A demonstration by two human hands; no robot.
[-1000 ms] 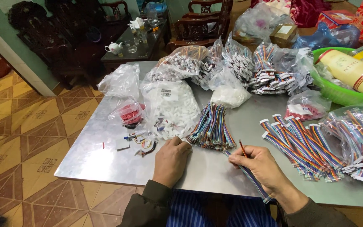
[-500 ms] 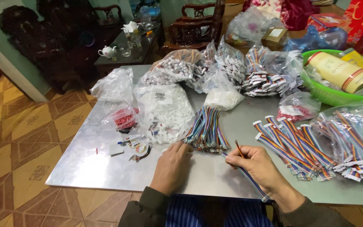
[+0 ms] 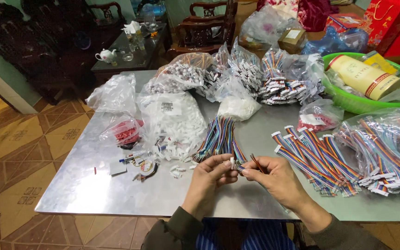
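Observation:
My left hand pinches a small white plastic connector over the near part of the metal table. My right hand meets it fingertip to fingertip, holding the end of a thin multicoloured ribbon cable against that connector. Just beyond both hands lies a loose bundle of rainbow-coloured wires. Loose white connectors are scattered left of my left hand.
Finished ribbon cables with white plugs lie to the right, more in clear bags. Bags of white connectors and red parts sit left. A green basin stands at the back right; dark wooden chairs and a tea table beyond.
Both hands have lifted off the table and come together; the left hand has taken a white connector and the right has brought the cable end up to it.

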